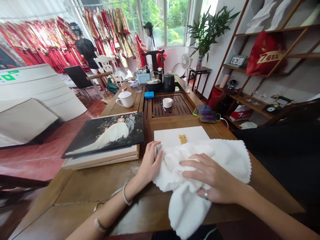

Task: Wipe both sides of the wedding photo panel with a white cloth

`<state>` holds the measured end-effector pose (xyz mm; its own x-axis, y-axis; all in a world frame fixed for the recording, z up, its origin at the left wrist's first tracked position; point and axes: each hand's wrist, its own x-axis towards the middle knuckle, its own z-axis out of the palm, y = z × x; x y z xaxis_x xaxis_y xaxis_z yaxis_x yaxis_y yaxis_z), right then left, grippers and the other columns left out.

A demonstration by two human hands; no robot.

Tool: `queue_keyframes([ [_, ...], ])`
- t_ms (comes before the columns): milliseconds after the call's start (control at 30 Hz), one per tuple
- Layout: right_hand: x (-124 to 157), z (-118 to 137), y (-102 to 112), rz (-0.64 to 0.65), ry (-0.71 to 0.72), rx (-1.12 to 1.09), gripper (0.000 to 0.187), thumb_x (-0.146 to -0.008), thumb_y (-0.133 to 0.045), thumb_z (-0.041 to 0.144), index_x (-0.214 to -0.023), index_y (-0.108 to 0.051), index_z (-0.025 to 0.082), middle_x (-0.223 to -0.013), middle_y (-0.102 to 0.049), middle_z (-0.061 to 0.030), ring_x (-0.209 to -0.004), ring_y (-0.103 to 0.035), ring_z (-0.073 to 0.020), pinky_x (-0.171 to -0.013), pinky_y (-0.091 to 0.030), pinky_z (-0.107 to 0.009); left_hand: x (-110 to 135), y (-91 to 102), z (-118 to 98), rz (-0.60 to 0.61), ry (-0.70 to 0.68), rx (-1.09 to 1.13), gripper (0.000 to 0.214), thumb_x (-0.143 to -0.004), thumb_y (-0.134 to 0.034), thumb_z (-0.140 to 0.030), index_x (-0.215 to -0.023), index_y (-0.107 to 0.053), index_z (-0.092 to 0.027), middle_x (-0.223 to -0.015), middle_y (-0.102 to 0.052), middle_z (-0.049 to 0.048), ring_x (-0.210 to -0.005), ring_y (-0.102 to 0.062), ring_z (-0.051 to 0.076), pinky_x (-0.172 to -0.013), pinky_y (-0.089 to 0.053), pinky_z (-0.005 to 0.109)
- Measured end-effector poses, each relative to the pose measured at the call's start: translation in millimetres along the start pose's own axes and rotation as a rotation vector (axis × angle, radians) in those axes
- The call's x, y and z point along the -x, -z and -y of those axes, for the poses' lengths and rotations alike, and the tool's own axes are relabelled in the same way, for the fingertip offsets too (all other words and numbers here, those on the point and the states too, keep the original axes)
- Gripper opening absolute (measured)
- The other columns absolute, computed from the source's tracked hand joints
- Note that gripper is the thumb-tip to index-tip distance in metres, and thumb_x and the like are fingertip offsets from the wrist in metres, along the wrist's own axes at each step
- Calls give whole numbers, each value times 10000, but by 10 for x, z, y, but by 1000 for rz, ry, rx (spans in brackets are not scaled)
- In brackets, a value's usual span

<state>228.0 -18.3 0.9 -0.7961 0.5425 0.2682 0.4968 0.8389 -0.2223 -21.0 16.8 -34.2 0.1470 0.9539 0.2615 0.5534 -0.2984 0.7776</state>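
Observation:
A white fluffy cloth (225,156) with a scalloped edge lies bunched over a flat white board (170,136), one corner of it hanging over the table's near edge. My right hand (210,176), with a ring on one finger, presses on the cloth and grips its bunched folds. At the board's left edge, my left hand (151,161) is closed around the side, thumb and fingers close together. A small gold patch (182,139) shows on the board's face; the cloth covers the near part of it.
Left of the board, a wedding photo panel (112,133) rests on stacked pale frames (102,159). Farther along the wooden table (87,186) stand a lidded white mug (125,99), a tea tray (178,108) with a white cup (167,102), and a phone (207,114) with a cable.

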Motion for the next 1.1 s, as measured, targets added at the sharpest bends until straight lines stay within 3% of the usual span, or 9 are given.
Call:
queue_keyframes([
  [167,344,-265,13,-170,-272,114,345,-735,-540,151,-1059,-612,244,-1243,-607,-83,-1098,-548,-286,-895,-447,-467,11,2,40,18,-21,-23,349,-930,-436,-307,-1264,-413,-206,-1285,-464,133,-1234,-454,245,-1058,-354,456],
  [267,381,-451,3,-227,-409,171,312,-752,-537,197,-1052,-615,237,-1220,-617,-75,-1091,-565,-283,-910,-457,-453,10,6,32,27,-33,-33,346,-931,-434,-309,-1259,-415,-201,-1291,-457,135,-1247,-444,246,-1082,-328,464],
  [567,-267,-788,9,-210,-732,218,296,-786,-503,244,-1058,-620,223,-1150,-636,-67,-978,-593,-285,-799,-466,-416,18,-8,85,11,4,56,396,-935,-433,-332,-1301,-384,-189,-1344,-451,143,-1285,-433,246,-1095,-338,474],
  [800,-858,-795,-57,-55,-547,278,320,-805,-515,239,-1108,-614,209,-1184,-619,-85,-1013,-529,-287,-823,-386,-400,1,-14,38,-31,56,113,403,-956,-370,-383,-1303,-382,-180,-1354,-459,156,-1299,-425,251,-1103,-314,480],
  [967,-1207,-587,-102,32,-349,263,287,-817,-522,225,-1088,-619,211,-1155,-617,-81,-1009,-510,-281,-806,-363,-395,-5,-24,10,-80,97,153,494,-965,-302,-444,-1378,-268,-173,-1445,-370,168,-1364,-351,251,-1142,-248,482],
  [1100,-1321,-353,-151,51,-229,256,287,-822,-522,207,-1094,-612,207,-1123,-618,-86,-1009,-500,-290,-805,-354,-407,-1,-16,-2,-100,124,156,524,-958,-305,-464,-1384,-239,-167,-1513,-272,168,-1427,-236,257,-1173,-174,489],
])
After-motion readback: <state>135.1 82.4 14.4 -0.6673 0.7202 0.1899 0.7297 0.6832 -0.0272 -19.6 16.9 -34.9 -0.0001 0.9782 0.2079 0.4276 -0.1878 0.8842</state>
